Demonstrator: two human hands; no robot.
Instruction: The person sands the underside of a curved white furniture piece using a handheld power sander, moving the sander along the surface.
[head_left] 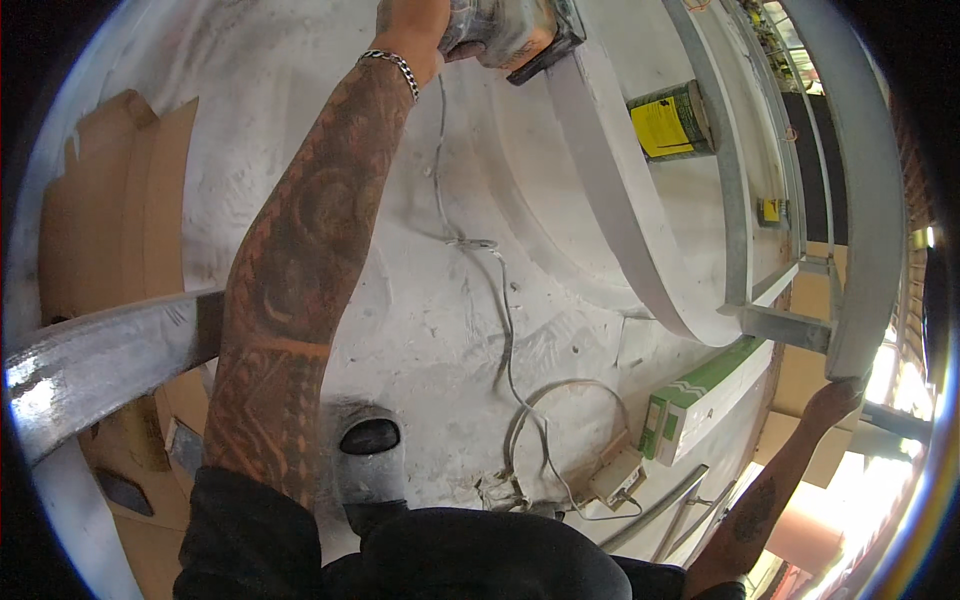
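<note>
My left hand (415, 28) reaches far forward at the top edge, a chain bracelet on the wrist, and grips a dusty hand-held power tool (512, 32). The tool's dark pad rests on the upper end of a long curved white-coated strip (620, 190). At the lower right, my right hand (836, 400) holds the lower end of a grey metal frame (862, 250). The strip's lower end lies against that frame.
A grey cable (505, 330) runs over the dusty white floor to a small box. A can with a yellow label (670, 122), a green and white carton (700, 400), cardboard sheets (110, 220), a grey metal bar (100, 360) and my shoe (370, 437) lie around.
</note>
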